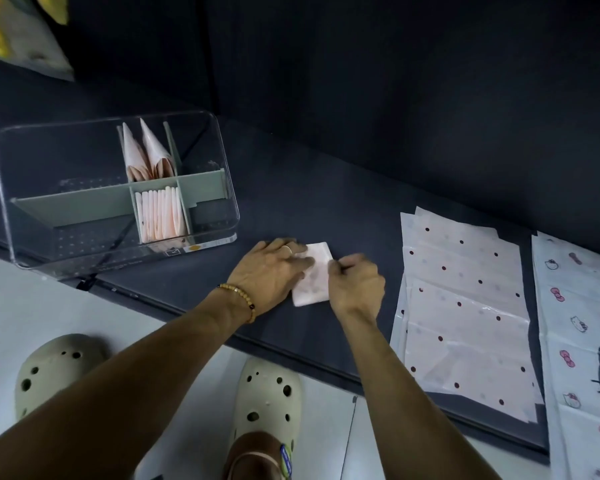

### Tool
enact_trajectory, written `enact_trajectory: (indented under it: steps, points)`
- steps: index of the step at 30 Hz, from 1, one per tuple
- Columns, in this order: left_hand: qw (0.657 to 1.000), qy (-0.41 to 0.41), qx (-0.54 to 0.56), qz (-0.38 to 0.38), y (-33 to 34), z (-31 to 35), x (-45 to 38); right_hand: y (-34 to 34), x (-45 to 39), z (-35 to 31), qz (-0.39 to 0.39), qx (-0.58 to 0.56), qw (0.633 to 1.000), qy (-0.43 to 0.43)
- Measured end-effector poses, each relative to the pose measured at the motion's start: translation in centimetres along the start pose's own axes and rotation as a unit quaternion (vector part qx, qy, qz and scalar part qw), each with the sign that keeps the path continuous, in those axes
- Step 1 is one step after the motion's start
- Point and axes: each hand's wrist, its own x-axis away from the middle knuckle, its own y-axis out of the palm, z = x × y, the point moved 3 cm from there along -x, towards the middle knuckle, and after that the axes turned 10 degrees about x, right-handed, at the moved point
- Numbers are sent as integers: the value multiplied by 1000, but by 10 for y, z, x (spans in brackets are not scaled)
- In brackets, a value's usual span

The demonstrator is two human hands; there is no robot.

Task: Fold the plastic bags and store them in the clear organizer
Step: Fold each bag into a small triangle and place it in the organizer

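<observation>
Left hand [271, 271] flat, fingers straight, pressing folded bag [313, 275] on dark mat [291, 202]; right hand [355, 282] curled, pinching bag's right edge. Bag: small pale pink rectangle, faint print. Clear organizer [115, 192] at 10 o'clock: folded bags [158, 216] upright in middle compartments. Flat dotted bags [465, 306] at 3 o'clock.

A home floor: clogs [267, 403] on white tiles [174, 393], dark mat [326, 202].
</observation>
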Motion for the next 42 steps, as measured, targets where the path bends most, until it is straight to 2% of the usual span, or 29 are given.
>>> enact_trajectory:
  steps: [2, 3, 6, 9, 12, 14, 18, 24, 28, 35, 40, 42]
  points:
    - [999, 12, -32, 29, -2, 7, 5, -8, 12, 4, 130, 21, 986, -102]
    - [998, 15, -31, 53, -3, 12, 8, -9, 19, 8, 169, 39, 972, -160]
    - [993, 4, -7, 117, -1, 20, 16, 4, 37, 29, 179, 149, 938, -256]
    - [990, -15, -7, 140, 0, 23, 20, 20, 41, 49, 128, 196, 942, -241]
    - [988, -32, -17, 152, -1, 22, 24, 26, 42, 52, 112, 207, 945, -227]
    - [987, -3, -21, 157, -1, 26, 21, 26, 41, 52, 110, 210, 944, -228]
    - [988, 124, 0, 88, 12, 51, -1, 25, 39, 52, 107, 205, 946, -227]
    - [990, 131, 55, 10, 27, 37, -7, 24, 39, 53, 104, 201, 949, -220]
    - [991, 115, 71, 7, 23, 18, -7, 21, 40, 52, 127, 201, 946, -222]
    - [998, 15, 61, 19, 9, -26, 3, 23, 41, 52, 112, 205, 946, -223]
    - [994, -10, 104, 45, 9, 0, -6, 24, 40, 54, 113, 216, 943, -227]
    - [995, -16, 85, 47, 10, 16, -16, 24, 39, 53, 115, 215, 942, -228]
